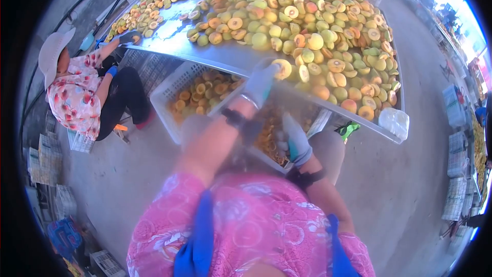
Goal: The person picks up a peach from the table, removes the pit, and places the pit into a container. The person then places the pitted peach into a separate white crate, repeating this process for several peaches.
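My left hand [261, 83], in a pale glove and smeared by motion, reaches to the near edge of a metal table [177, 38]. Its fingers close on a yellow halved stone fruit [283, 69] that looks like an apricot or peach. Beside it spreads a big heap of halved fruit [318, 41], yellow, green and orange, several with brown pit centres showing. Lower down, my right hand [297, 142], gloved with a green patch, hangs over a crate of brownish pieces [269, 136]; I cannot tell whether its blurred fingers hold anything.
A white crate of fruit halves [163, 92] stands under the table edge, left of my arm. Another person [74, 84] sits at the table's left end, hand at the fruit. A clear plastic container [394, 122] sits at the right corner. Stacked crates [456, 161] line the right side.
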`<action>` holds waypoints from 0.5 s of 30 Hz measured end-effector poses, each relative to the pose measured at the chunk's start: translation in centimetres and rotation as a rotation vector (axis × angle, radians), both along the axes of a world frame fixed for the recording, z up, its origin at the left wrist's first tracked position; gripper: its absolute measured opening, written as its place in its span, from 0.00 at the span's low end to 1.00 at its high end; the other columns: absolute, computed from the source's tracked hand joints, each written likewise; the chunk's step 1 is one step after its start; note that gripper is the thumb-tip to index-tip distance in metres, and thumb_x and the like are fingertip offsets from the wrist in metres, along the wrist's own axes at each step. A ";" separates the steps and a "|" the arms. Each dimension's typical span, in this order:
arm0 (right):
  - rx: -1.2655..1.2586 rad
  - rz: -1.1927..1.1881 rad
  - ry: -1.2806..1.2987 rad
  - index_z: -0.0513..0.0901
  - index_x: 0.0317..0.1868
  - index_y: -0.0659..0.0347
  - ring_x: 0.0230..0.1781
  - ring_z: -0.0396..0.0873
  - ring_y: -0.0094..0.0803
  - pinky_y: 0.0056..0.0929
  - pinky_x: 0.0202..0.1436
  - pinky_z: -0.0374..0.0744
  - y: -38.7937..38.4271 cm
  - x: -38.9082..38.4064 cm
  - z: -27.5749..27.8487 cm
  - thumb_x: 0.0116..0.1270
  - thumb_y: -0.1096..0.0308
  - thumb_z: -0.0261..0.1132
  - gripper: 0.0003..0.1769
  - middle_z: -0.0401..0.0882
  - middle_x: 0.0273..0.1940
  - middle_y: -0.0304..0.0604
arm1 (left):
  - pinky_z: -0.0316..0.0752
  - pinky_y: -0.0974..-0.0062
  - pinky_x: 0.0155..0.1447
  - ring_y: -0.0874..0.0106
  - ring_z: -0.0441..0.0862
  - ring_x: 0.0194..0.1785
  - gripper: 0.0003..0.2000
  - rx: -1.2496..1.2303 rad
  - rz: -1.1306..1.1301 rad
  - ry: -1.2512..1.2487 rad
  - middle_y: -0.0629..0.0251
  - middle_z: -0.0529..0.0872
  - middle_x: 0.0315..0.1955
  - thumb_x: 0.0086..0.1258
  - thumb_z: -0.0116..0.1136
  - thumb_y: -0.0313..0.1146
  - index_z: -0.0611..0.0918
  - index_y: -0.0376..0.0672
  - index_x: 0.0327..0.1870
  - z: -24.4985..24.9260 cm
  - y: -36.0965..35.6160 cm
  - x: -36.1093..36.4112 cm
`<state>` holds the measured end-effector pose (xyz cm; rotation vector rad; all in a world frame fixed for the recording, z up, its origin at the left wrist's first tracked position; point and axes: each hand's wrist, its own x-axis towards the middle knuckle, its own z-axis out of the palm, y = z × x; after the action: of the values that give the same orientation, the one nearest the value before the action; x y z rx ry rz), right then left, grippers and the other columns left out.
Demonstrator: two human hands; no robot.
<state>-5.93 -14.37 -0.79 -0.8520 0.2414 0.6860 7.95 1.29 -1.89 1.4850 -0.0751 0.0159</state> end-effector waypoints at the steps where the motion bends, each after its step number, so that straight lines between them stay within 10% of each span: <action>1: -0.044 0.012 -0.052 0.76 0.47 0.48 0.11 0.58 0.22 0.22 0.13 0.57 0.1 0.0 0.2 0.79 0.46 0.49 0.17 0.66 0.21 0.31 | 0.80 0.61 0.54 0.59 0.83 0.52 0.18 -0.329 0.059 0.056 0.54 0.83 0.49 0.70 0.57 0.38 0.78 0.42 0.58 -1.2 0.2 -0.2; 3: -0.073 -0.009 -0.178 0.76 0.49 0.50 0.12 0.61 0.22 0.23 0.14 0.60 0.6 -0.1 0.7 0.79 0.48 0.49 0.17 0.68 0.23 0.32 | 0.81 0.60 0.52 0.58 0.83 0.50 0.17 -0.664 0.121 0.108 0.55 0.83 0.48 0.71 0.55 0.38 0.77 0.40 0.57 -2.9 0.9 -1.2; 5: -0.101 -0.033 -0.301 0.76 0.50 0.52 0.14 0.64 0.23 0.23 0.15 0.63 0.9 -0.2 1.0 0.79 0.49 0.50 0.17 0.70 0.24 0.33 | 0.82 0.57 0.50 0.57 0.84 0.47 0.16 0.004 0.004 -0.280 0.55 0.83 0.47 0.74 0.51 0.39 0.75 0.37 0.54 -4.1 1.6 -3.1; 7: -0.434 0.045 -0.627 0.76 0.47 0.53 0.32 0.69 0.15 0.15 0.33 0.70 0.7 0.4 1.3 0.79 0.54 0.53 0.13 0.71 0.32 0.29 | 0.82 0.57 0.51 0.57 0.84 0.48 0.17 -0.278 -0.011 -0.145 0.55 0.83 0.47 0.75 0.50 0.42 0.75 0.38 0.54 -2.1 0.9 -5.3; 11: -0.558 0.029 -0.679 0.75 0.51 0.58 0.21 0.72 0.21 0.21 0.19 0.69 1.4 1.1 0.4 0.79 0.53 0.51 0.17 0.74 0.28 0.35 | 0.83 0.59 0.51 0.59 0.84 0.49 0.15 -0.752 -0.011 0.126 0.57 0.83 0.47 0.76 0.50 0.40 0.76 0.39 0.54 0.5 0.4 -7.9; 15: -0.522 0.035 -0.511 0.75 0.51 0.57 0.16 0.68 0.20 0.21 0.15 0.66 2.2 0.4 2.9 0.78 0.49 0.51 0.20 0.72 0.26 0.33 | 0.83 0.64 0.50 0.63 0.85 0.50 0.13 -0.521 0.007 -0.073 0.57 0.83 0.49 0.77 0.53 0.34 0.75 0.39 0.57 -2.2 0.8 -8.5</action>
<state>-5.55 -12.14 2.14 -1.5012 -0.0630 0.4175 -0.52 2.07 -4.09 0.9639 -0.1157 0.0886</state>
